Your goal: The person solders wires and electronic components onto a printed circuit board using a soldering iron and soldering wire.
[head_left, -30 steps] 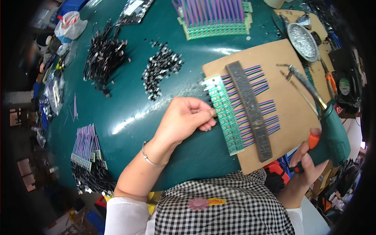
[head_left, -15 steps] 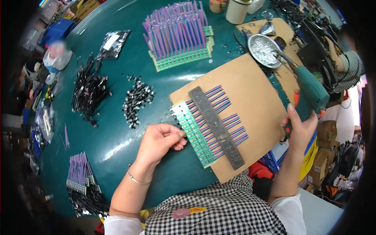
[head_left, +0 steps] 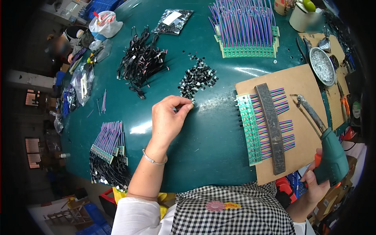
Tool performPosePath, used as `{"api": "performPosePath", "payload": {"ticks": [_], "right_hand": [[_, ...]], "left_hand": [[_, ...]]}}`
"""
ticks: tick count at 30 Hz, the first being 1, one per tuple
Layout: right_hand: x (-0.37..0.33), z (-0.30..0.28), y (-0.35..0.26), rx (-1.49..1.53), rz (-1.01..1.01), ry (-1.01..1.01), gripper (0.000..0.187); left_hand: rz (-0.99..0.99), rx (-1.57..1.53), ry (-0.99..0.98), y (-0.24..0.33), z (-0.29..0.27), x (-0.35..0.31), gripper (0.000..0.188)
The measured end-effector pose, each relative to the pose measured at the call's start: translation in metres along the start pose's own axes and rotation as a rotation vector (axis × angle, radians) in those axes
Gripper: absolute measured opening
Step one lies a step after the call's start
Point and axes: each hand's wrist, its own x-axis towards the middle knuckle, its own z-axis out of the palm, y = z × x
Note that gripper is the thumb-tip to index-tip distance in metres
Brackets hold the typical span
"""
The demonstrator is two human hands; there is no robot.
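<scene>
My left hand [head_left: 171, 118] pinches a tiny black-and-silver part [head_left: 192, 100] at the near edge of a loose pile of such small parts [head_left: 199, 77]. My right hand [head_left: 316, 186] grips a green soldering gun [head_left: 333, 157] by its handle, its long metal tip [head_left: 311, 112] pointing up and left above the brown board [head_left: 303, 80]. On that board lies a green circuit-board panel [head_left: 250, 131], with small black parts along its left edge. Purple, green and dark wires [head_left: 288, 127] run right from the panel under a dark flat bar [head_left: 270, 129] that lies across them.
A bundle of black cables [head_left: 141, 62] and a bag of black parts [head_left: 173, 22] lie beyond the pile. Panels with upright purple wires [head_left: 246, 29] stand at the back. More wired boards [head_left: 107, 154] sit at left. A metal dish [head_left: 322, 66] stands at right.
My left hand has moved from the panel's left edge to the pile of small parts. The soldering gun has come down and nearer, its tip leaving the metal dish. The view has shifted left.
</scene>
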Motion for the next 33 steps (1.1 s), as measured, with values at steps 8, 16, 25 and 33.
{"api": "performPosePath", "payload": {"ticks": [8, 16, 25, 33], "right_hand": [[-0.017, -0.003, -0.009, 0.117, 0.352, -0.014, 0.067], [0.026, 0.013, -0.028, 0.113, -0.059, -0.254, 0.026], [0.022, 0.010, -0.020, 0.117, -0.086, -0.286, 0.020], [0.023, 0.017, -0.019, 0.145, -0.107, -0.203, 0.029]], "left_hand": [[0.225, 0.108, -0.002, -0.004, 0.028, 0.014, 0.011], [0.185, 0.054, 0.048, 0.004, 0.018, -0.001, 0.012], [0.108, 0.055, 0.067, 0.004, 0.014, -0.010, 0.014], [0.083, 0.103, 0.048, 0.005, 0.005, -0.016, 0.014]]}}
